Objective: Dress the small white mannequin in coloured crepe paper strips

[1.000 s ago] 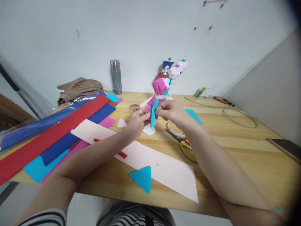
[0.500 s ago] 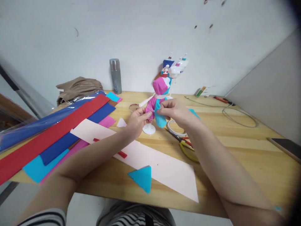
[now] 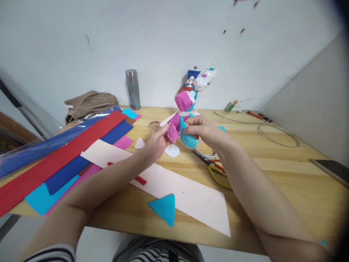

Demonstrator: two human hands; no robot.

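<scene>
A small figure (image 3: 184,101) wrapped in pink and blue crepe paper, with a white band round its middle, stands over a round white base (image 3: 172,150). My left hand (image 3: 157,142) is at its lower left, fingers closed at the edge of the pink paper (image 3: 173,128). The blue paper flap (image 3: 188,139) is pinched between the thumb and fingers of my right hand (image 3: 200,128). Behind the figure are white shapes with coloured bands (image 3: 205,80). A pale pink sheet (image 3: 191,189) and a blue paper triangle (image 3: 165,210) lie in front.
Red (image 3: 60,156) and blue strips overlap at the left, beside a brown cloth (image 3: 91,105). A grey flask (image 3: 133,91) stands at the back. Yellow-handled pliers (image 3: 219,176), a white ring roll (image 3: 205,149), a cable (image 3: 272,136) and a dark phone (image 3: 332,169) lie rightward.
My left fingers have loosened from the front of the pink paper, which now spreads wider. My right hand has drawn the blue flap slightly rightward. The view has shifted slightly.
</scene>
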